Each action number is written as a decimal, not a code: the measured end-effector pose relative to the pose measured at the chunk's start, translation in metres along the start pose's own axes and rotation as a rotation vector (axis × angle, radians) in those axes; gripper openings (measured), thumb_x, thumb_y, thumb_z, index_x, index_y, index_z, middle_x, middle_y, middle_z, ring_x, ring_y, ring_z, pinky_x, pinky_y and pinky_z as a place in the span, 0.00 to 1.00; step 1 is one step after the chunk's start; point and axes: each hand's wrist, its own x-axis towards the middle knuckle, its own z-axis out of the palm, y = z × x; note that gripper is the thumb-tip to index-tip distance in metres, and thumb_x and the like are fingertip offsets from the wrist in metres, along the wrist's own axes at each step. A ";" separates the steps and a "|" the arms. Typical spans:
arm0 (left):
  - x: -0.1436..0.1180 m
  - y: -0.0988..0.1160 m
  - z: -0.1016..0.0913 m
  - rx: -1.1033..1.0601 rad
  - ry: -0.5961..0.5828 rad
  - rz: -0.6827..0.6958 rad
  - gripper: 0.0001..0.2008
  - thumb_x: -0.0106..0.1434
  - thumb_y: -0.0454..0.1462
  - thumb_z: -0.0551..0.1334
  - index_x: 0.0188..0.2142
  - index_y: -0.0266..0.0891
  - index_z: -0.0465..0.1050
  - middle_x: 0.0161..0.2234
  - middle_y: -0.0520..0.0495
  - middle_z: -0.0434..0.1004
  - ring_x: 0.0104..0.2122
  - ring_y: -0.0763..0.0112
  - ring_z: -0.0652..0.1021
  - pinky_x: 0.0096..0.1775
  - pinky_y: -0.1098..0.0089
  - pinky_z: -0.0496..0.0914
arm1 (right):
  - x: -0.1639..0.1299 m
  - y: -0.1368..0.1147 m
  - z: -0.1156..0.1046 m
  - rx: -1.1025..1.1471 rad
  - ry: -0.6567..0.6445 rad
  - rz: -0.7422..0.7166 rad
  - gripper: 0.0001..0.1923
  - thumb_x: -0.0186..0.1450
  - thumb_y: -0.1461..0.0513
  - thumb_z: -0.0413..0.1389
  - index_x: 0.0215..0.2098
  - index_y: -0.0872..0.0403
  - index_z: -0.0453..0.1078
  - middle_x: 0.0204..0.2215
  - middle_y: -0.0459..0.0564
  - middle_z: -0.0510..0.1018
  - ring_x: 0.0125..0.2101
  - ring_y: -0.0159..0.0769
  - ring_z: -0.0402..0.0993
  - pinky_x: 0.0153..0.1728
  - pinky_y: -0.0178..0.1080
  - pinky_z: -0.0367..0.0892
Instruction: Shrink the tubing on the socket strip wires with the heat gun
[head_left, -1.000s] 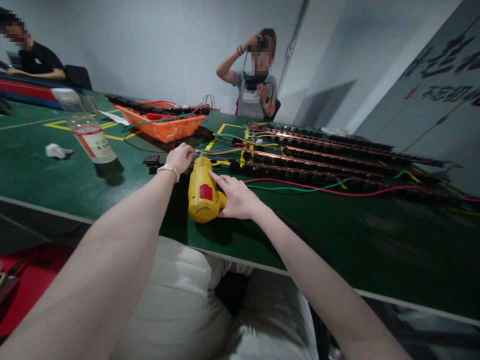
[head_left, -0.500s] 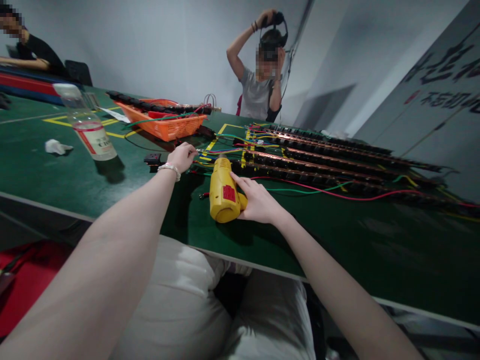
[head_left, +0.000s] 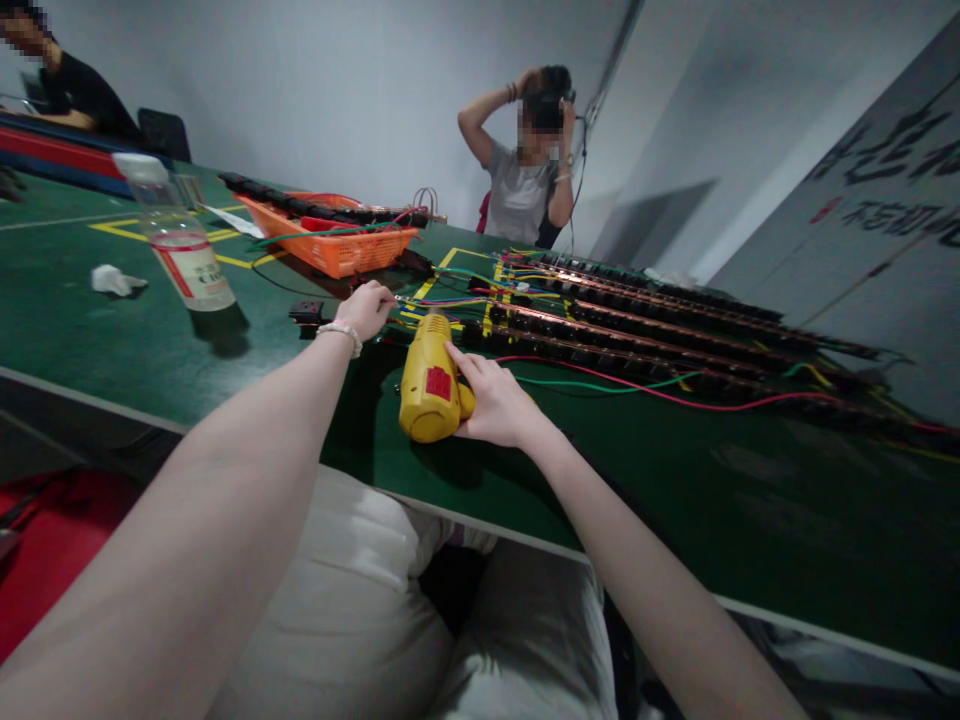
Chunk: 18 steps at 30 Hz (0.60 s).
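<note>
Right hand [head_left: 491, 400] is gripping heat gun [head_left: 429, 388]; left hand [head_left: 367, 310] is pinching wires [head_left: 450, 302].
Nozzle [head_left: 437, 316] is pointing to 12 o'clock; steady sweeping should be sparing left hand at 10.

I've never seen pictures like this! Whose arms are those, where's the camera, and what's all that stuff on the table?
They belong to a person working bare-handed, who wears the camera on their head, looking forward and down. The right hand has its grip on a yellow heat gun, a tool that blows hot air. The left hand looks to be pinching thin colored wires. Long black-and-copper strips lie on the green table. An orange basket has another strip resting across it. There's also a labelled bottle and something crumpled and white.
</note>
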 end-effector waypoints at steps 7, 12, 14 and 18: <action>0.000 -0.006 0.003 0.036 0.006 0.053 0.14 0.62 0.39 0.54 0.39 0.41 0.78 0.44 0.42 0.74 0.46 0.60 0.74 0.48 0.66 0.69 | 0.019 -0.023 0.010 -0.030 -0.011 -0.011 0.58 0.51 0.52 0.65 0.71 0.51 0.38 0.59 0.62 0.62 0.54 0.54 0.62 0.52 0.55 0.58; -0.002 -0.014 0.002 0.048 -0.031 0.065 0.15 0.60 0.42 0.55 0.39 0.42 0.79 0.43 0.43 0.74 0.43 0.60 0.75 0.46 0.65 0.70 | 0.012 -0.028 0.010 -0.028 -0.005 -0.046 0.58 0.52 0.51 0.65 0.71 0.53 0.39 0.61 0.64 0.60 0.56 0.53 0.61 0.54 0.54 0.56; -0.002 -0.016 0.002 0.070 -0.059 0.067 0.15 0.60 0.43 0.55 0.39 0.43 0.79 0.43 0.42 0.74 0.43 0.59 0.76 0.45 0.64 0.70 | 0.004 -0.028 0.008 -0.015 0.003 -0.077 0.56 0.53 0.50 0.64 0.70 0.55 0.40 0.61 0.64 0.60 0.56 0.53 0.60 0.55 0.54 0.55; -0.001 -0.012 0.001 0.159 -0.104 0.091 0.15 0.61 0.41 0.54 0.38 0.43 0.78 0.44 0.40 0.73 0.45 0.55 0.75 0.46 0.60 0.69 | -0.018 -0.028 0.002 0.018 0.010 -0.132 0.55 0.54 0.51 0.63 0.70 0.55 0.40 0.60 0.63 0.61 0.57 0.52 0.59 0.55 0.53 0.55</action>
